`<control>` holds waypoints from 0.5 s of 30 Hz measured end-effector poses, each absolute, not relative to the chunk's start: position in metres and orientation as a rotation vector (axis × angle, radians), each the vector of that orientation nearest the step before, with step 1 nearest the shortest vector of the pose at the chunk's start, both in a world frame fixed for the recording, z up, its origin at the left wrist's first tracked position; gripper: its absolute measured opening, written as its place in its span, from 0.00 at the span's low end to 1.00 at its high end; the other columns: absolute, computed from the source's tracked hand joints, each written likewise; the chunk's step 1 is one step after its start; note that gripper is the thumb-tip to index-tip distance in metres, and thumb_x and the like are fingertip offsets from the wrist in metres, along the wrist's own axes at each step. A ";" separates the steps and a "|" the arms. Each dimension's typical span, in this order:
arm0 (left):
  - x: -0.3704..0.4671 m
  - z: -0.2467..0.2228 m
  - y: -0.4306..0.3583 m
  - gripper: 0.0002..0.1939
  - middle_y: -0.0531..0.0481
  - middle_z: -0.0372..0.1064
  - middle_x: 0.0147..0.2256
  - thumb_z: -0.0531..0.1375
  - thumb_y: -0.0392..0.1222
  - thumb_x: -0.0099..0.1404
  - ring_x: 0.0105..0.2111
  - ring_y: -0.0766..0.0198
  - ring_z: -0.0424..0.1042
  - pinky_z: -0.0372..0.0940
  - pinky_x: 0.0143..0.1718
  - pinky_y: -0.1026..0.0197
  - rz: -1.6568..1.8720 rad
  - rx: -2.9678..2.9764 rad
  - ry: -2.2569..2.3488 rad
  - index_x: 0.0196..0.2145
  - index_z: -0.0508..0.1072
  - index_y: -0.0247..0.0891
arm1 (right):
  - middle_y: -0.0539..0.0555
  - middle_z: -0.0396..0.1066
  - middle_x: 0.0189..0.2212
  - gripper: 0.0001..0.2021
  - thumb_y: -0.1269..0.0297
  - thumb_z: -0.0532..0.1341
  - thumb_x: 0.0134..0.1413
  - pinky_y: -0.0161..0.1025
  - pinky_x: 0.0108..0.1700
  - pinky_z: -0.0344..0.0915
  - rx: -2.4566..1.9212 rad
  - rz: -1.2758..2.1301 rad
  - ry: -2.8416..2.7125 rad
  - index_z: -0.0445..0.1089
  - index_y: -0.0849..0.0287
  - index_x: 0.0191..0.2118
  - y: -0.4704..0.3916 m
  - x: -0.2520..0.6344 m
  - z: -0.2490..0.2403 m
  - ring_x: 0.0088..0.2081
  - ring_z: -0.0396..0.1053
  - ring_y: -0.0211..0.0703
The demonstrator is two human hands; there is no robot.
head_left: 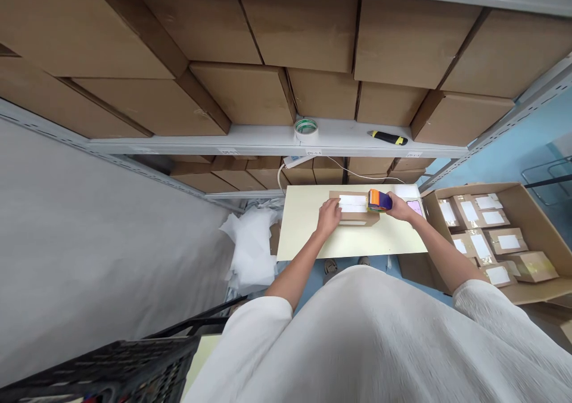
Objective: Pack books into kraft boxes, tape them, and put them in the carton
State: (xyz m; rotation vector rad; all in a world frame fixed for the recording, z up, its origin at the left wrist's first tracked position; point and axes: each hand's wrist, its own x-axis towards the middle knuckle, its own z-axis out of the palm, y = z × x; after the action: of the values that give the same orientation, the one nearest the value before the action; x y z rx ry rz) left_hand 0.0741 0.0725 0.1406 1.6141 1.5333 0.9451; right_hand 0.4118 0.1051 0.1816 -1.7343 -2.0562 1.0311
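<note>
A small cardboard box (357, 219) with white labels on its top and front lies on the pale yellow tabletop (308, 242). My left hand (329, 216) grips the box's left end, fingertips on its top edge. An orange and dark blue tape dispenser (379, 200) rests against the top of the box near its right end. My right hand (399, 206) is closed around the dispenser's handle. A phone (415, 207) with a lit screen lies just right of that hand, partly covered by the wrist.
Shelves of cardboard boxes (241, 96) face me. On the shelf edge sit a tape roll (306, 130) and a black-yellow utility knife (388, 138). A large carton (534, 218) with several labelled boxes stands right. White foam sheets (252, 248) and a black crate (134, 364) are left.
</note>
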 end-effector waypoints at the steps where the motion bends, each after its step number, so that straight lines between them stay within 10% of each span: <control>1: 0.081 0.147 0.076 0.15 0.40 0.80 0.53 0.63 0.34 0.70 0.54 0.48 0.78 0.71 0.62 0.43 0.980 1.509 1.478 0.53 0.80 0.42 | 0.51 0.74 0.39 0.21 0.65 0.68 0.44 0.41 0.40 0.68 -1.741 1.017 -2.078 0.61 0.52 0.44 0.106 0.409 0.183 0.39 0.71 0.49; 15: 0.141 0.207 0.077 0.14 0.43 0.84 0.46 0.63 0.28 0.68 0.48 0.57 0.84 0.76 0.56 0.51 1.150 1.114 1.226 0.48 0.77 0.41 | 0.55 0.76 0.41 0.18 0.66 0.69 0.47 0.40 0.40 0.67 -1.718 0.907 -2.153 0.62 0.52 0.42 0.105 0.392 0.185 0.39 0.73 0.49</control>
State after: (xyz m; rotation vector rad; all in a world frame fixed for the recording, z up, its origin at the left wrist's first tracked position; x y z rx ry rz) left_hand 0.1408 0.0774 0.2073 1.1145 1.2257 1.1496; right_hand 0.3917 0.1055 0.1855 -1.7181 -2.1533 0.9070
